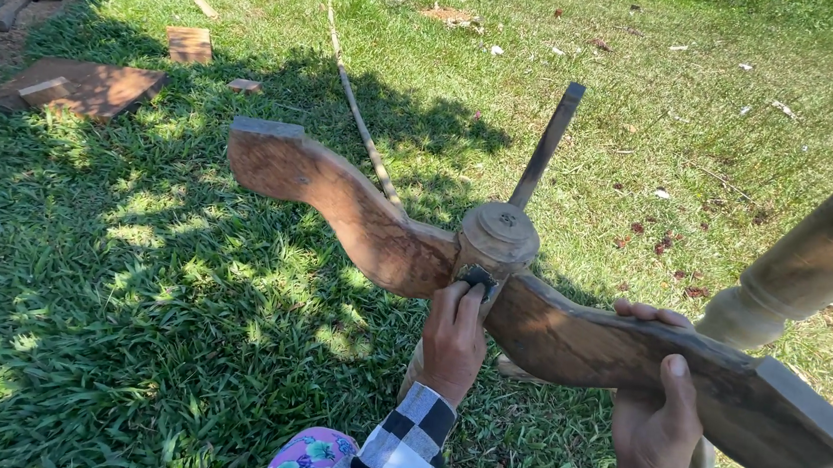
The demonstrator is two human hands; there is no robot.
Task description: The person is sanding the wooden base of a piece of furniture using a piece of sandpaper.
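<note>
A wooden pedestal base is tipped up over the grass, with three curved legs radiating from a round turned hub. My left hand presses a small dark piece of sandpaper against the hub where the legs meet. My right hand grips the near right leg from underneath, thumb on its upper face. The left leg sticks out to the upper left and a thin dark leg points away.
A second turned wooden post rises at the right. Planks and wood offcuts lie on the grass at upper left, beside a dirt strip. A long thin stick lies behind the base. Grass surrounds everything.
</note>
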